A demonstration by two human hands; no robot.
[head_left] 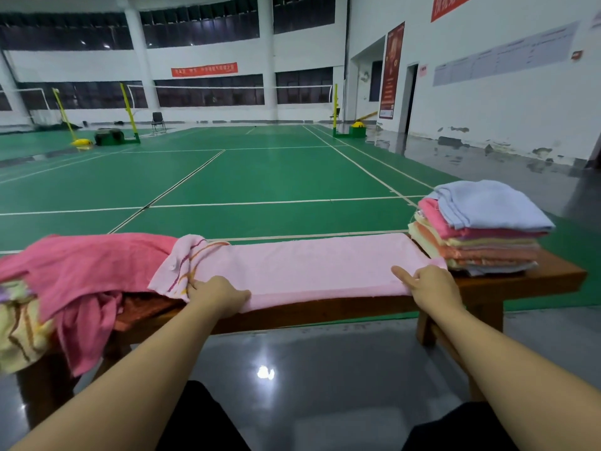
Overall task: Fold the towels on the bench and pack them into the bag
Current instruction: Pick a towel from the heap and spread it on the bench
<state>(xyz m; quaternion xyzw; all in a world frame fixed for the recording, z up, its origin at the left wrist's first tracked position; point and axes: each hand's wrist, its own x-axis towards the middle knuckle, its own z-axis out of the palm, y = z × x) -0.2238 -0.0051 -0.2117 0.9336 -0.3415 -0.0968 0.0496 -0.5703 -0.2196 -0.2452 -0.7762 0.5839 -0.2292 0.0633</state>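
- Nearest me, my left hand (218, 296) lay on the near edge of the pale pink towel (312, 265), fingers curled over that edge and gripping it.
- My right hand (426, 286) held the towel's right end, forefinger stretched out flat on the cloth, the other fingers curled at the edge.
- The pale pink towel lay spread lengthwise along the wooden bench (520, 281).
- At the left, a heap of unfolded towels (81, 275) hung over the bench edge, dark pink on top.
- At the right end stood a stack of folded towels (481, 229), a light blue one uppermost.
- Beyond the bench stretched a green court floor (260, 177).
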